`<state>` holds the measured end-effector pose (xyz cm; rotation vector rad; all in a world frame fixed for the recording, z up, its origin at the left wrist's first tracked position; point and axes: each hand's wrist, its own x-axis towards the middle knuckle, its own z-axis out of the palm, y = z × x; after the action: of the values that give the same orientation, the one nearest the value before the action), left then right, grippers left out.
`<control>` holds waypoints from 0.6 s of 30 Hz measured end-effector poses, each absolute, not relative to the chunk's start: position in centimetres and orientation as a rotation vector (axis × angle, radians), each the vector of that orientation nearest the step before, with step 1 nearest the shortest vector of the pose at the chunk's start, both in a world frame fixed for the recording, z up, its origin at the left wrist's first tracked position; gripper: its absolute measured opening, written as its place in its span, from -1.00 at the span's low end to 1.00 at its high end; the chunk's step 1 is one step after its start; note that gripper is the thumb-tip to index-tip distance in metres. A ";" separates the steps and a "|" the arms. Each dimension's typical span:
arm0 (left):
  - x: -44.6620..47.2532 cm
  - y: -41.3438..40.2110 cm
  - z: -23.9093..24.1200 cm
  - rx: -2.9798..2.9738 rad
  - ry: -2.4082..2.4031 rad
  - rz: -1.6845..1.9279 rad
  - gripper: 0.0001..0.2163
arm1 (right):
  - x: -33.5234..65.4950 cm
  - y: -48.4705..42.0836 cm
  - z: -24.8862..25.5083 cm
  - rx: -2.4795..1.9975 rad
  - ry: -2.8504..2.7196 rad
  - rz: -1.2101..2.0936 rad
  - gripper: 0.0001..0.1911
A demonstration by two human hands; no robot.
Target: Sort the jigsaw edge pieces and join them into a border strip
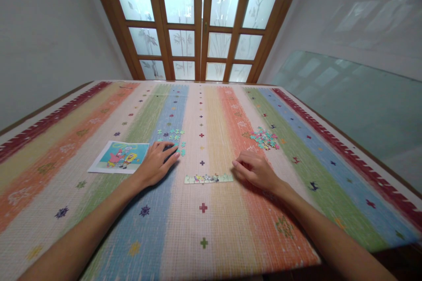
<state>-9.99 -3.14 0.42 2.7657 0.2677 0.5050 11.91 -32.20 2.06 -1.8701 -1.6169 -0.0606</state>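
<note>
My left hand lies flat with its fingers stretched over a few loose teal puzzle pieces, just right of a cartoon reference picture. My right hand rests on the cloth with its fingers curled under, at the right end of a joined strip of puzzle pieces. Whether the right fingers hold a piece is hidden. A pile of loose pieces lies just beyond the right hand.
A striped, multicoloured cloth covers the table. A wooden door with frosted glass panes stands behind the far edge. A glass sheet leans along the right wall.
</note>
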 end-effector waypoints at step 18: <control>-9.8 -3.8 -0.3 2.744 0.356 0.708 -0.63 | 11.7 -32.2 2.4 -1.859 -1.630 -0.071 -0.63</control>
<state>-9.79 -3.79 -0.25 2.7443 0.3558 0.7082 11.65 -32.17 2.39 -1.8594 -1.6299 -0.0710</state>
